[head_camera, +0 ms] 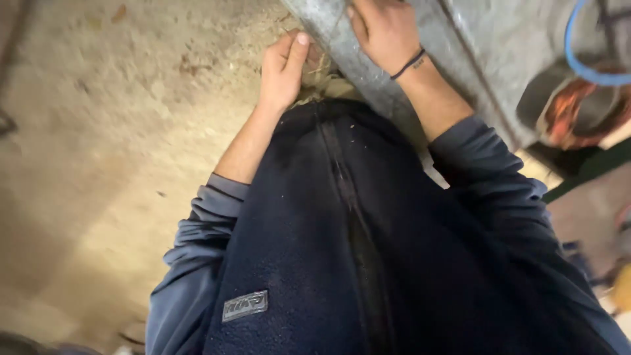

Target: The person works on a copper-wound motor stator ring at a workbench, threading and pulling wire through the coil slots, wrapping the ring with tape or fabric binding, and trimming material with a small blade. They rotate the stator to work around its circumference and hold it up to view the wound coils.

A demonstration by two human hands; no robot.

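Fleece of my dark blue vest (pixel 315 263) fills the bottom centre of the frame, with a zip line going up its middle and a small grey patch (pixel 244 306) at the lower left. Grey-blue sleeves (pixel 197 243) come out on both sides of it, pushed up so that my forearms are bare.

Higher, in the upper centre of the frame, is my left hand (pixel 282 69). Its fingers are curled together with the thumb lying along them, and it sits just at the lower edge of a grey metal trough (pixel 480 59). Some dry straw (pixel 321 77) shows just beside this hand, between it and the metal. I cannot tell if the hand really pinches the straw or only presses on the edge.

Slightly further, at the top centre, my right hand (pixel 384 29) lies on the sloped side of the trough, fingers bent over the metal and touching it; it is a grip on the trough wall, not a free open hand. A thin dark band (pixel 409 64) goes around this wrist.

The trough runs from the top centre toward the right edge. In the upper right corner I see a blue hose (pixel 582 66) and something rusty orange (pixel 572 112), blurred. The left half of the frame is sandy dirt floor (pixel 98 144).
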